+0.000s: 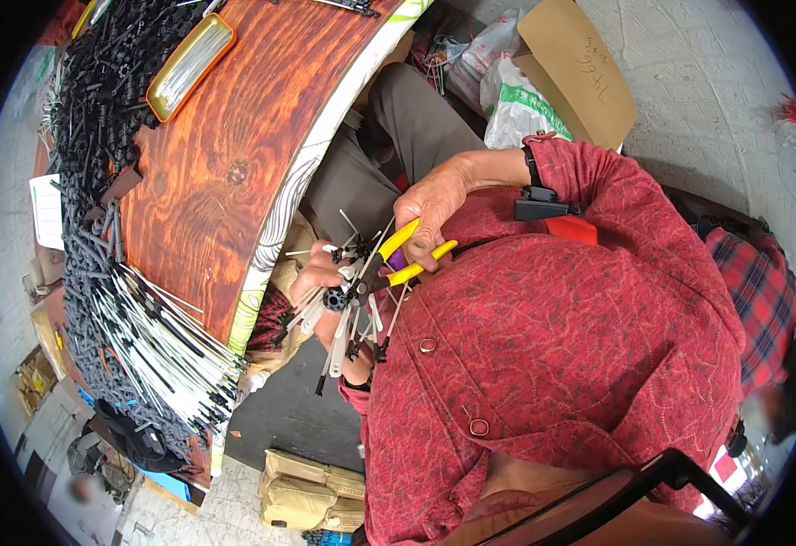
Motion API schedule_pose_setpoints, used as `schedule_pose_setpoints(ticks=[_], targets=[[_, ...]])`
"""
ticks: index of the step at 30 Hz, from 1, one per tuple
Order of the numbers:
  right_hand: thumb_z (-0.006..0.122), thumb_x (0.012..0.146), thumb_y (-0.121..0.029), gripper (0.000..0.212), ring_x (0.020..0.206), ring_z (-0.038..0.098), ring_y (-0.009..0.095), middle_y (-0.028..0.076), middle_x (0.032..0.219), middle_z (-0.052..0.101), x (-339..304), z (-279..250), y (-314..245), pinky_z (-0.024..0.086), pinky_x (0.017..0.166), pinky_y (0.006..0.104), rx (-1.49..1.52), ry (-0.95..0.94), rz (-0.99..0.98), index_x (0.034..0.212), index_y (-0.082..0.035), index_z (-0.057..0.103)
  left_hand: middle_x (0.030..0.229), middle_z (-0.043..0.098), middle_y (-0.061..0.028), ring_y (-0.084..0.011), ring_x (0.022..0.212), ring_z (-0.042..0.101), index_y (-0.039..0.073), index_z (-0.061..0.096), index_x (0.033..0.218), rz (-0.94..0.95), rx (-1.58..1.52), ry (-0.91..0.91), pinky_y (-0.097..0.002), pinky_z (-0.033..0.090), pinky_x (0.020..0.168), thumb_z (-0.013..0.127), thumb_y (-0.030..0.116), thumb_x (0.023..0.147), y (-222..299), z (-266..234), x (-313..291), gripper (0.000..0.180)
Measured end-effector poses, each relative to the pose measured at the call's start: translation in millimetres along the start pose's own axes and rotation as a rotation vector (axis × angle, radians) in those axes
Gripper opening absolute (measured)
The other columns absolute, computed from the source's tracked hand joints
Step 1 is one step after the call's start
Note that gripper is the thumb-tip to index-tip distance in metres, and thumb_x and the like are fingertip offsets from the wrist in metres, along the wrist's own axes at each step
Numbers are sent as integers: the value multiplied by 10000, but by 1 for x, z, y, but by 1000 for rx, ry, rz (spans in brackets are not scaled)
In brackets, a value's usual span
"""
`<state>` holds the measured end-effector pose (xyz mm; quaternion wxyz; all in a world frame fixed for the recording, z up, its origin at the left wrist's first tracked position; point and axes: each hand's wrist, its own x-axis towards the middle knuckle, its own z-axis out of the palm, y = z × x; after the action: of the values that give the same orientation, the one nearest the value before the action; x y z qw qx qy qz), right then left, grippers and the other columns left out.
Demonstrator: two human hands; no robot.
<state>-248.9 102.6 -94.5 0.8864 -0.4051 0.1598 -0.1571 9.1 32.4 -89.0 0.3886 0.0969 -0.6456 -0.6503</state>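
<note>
My right hand (439,205), with a dark band and black device (543,207) at its wrist, closes round the pliers (400,238). Their yellow handles are spread apart, and the dark jaws reach into a bunch of white and black plastic pieces (337,350). That bunch is gripped by my left hand (318,275), partly hidden behind it. Thin white strips and black-tipped ends stick out of the bunch in several directions. A round black toothed piece (334,298) shows at its middle. Whether the jaws bite on a piece cannot be made out.
Left of me stands a wooden table (225,173) with a patterned white edge. It bears a heap of black plastic parts (97,118), an orange-rimmed tray (191,68) and white black-tipped rods (166,346). Bags (521,105) and a cardboard box (589,73) stand beyond my legs.
</note>
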Motion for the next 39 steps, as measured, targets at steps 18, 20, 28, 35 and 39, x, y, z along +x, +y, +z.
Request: schedule_pose_setpoints(ticks=[18, 20, 28, 35, 39], targets=[[651, 945, -469, 510, 695, 638, 147, 91, 788, 687, 21, 3, 13, 509, 647, 297, -78, 55, -150, 833, 25, 706, 865, 617, -122, -226, 772, 596, 41, 538, 886, 17, 7, -21, -350, 495, 710, 771, 22, 712, -2, -6, 5, 291], [655, 931, -501, 524, 688, 611, 133, 79, 784, 678, 16, 5, 10, 487, 644, 286, -74, 70, -115, 856, 16, 712, 875, 620, -126, -229, 778, 603, 40, 537, 891, 16, 7, -22, -349, 501, 710, 775, 12, 707, -2, -7, 4, 302], [639, 934, -515, 553, 660, 681, 201, 129, 811, 691, -9, 1, -10, 516, 614, 299, -74, 46, -3, 886, 33, 690, 916, 629, -145, -241, 805, 632, 37, 530, 908, -2, 6, -25, -348, 525, 710, 790, -28, 686, 0, -8, -4, 348], [644, 974, -314, 396, 972, 687, 247, 164, 1063, 708, -22, 6, -31, 541, 872, 353, -132, -6, -16, 1107, 56, 687, 930, 630, -162, -273, 797, 650, 51, 500, 883, -23, 43, 6, -381, 545, 696, 824, -32, 649, 4, -5, -7, 408], [640, 978, -181, 321, 1125, 641, 246, 157, 1199, 683, -40, 15, -46, 489, 988, 354, -449, 72, -146, 1173, 73, 657, 913, 627, -149, -261, 788, 641, 53, 517, 871, 15, 33, -42, -382, 539, 725, 807, 26, 702, 12, 7, 13, 338]])
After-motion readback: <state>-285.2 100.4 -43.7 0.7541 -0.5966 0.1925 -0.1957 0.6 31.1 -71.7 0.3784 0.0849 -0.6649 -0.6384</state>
